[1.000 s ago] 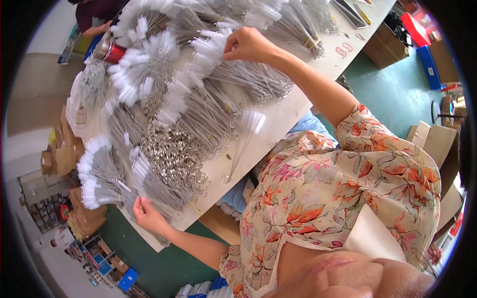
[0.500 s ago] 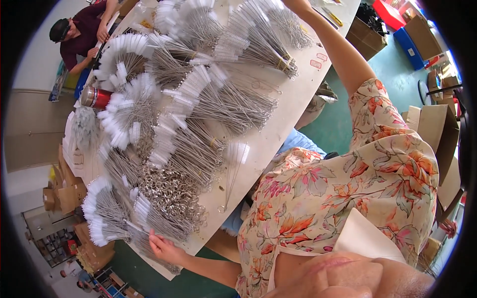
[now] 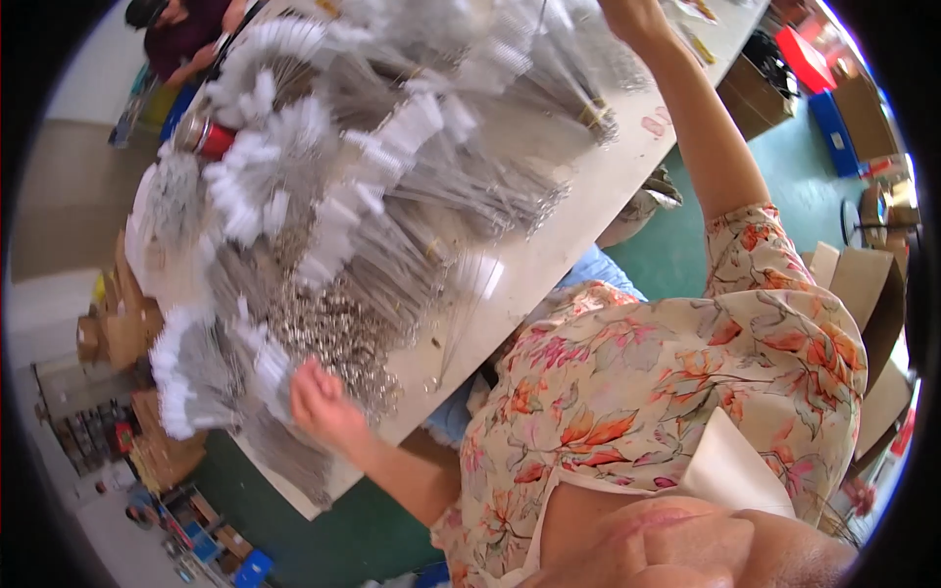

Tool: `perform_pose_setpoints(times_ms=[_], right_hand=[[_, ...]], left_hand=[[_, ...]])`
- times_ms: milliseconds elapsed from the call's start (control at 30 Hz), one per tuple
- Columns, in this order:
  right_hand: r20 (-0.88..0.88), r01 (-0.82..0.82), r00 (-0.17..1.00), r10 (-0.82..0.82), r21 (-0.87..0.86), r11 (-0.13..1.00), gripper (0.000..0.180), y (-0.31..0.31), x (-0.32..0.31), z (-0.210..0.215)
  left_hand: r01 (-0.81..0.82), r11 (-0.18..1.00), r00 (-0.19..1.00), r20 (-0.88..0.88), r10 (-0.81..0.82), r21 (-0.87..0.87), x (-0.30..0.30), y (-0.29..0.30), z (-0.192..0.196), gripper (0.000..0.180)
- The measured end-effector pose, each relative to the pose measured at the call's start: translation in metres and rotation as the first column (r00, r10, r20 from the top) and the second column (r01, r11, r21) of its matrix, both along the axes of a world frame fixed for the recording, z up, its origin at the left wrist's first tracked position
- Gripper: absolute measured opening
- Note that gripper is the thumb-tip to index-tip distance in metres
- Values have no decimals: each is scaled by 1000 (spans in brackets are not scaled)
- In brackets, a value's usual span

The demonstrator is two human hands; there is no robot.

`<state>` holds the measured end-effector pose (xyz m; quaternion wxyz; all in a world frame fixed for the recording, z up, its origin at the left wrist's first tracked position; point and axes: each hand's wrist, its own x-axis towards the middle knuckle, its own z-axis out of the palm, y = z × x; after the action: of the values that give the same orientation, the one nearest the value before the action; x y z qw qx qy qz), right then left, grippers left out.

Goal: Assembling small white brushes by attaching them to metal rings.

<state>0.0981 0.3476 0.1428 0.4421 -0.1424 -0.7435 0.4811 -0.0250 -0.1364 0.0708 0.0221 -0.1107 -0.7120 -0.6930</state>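
My left hand (image 3: 328, 407) is over the table's near-left part, beside a heap of shiny metal loops (image 3: 338, 338) and a bunch of white-bristled wire brushes (image 3: 265, 358). Its fingers look bent, but motion smears them, and anything between them does not show. At the top edge, my right hand (image 3: 635, 18) reaches across the far right of the table, with its fingers cut off by the picture's edge. Close to it lie long-handled wire brushes (image 3: 564, 83). A few separate brushes (image 3: 480, 279) rest near the table's edge on my side.
Many more bunches of brushes (image 3: 245, 196) cover the table (image 3: 539, 260). A red tin (image 3: 211, 138) stands at its far left side, with a co-worker (image 3: 176, 44) behind. Cardboard boxes (image 3: 750, 98) and a blue bin (image 3: 833, 135) are on the floor at right.
My left hand has lifted off the brushes at the table's left corner and moved up and inward toward the metal loops. My view has shifted, and my right arm still reaches out.
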Motion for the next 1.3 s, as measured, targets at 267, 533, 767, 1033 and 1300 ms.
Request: perform_pose_setpoints(times_ms=[267, 533, 767, 1033, 1300], right_hand=[[-175, -757, 407, 897, -614, 224, 21, -239, -72, -35], [99, -614, 703, 704, -415, 671, 26, -246, -63, -79], [-517, -491, 666, 537, -846, -205, 24, -277, -67, -74], [225, -894, 376, 899, -169, 416, 18, -282, -48, -61], [198, -856, 105, 974, -480, 190, 22, -262, -37, -48]], left_hand=[[283, 955, 947, -132, -293, -87, 17, 100, 22, 19], [-162, 960, 605, -791, -88, -230, 28, 73, -1, 16], [-66, 919, 594, -755, -277, -390, 43, 63, -26, 30], [346, 913, 728, -553, -405, -214, 21, 46, 40, 90], [600, 795, 753, -269, -600, -92, 27, 22, 10, 26]])
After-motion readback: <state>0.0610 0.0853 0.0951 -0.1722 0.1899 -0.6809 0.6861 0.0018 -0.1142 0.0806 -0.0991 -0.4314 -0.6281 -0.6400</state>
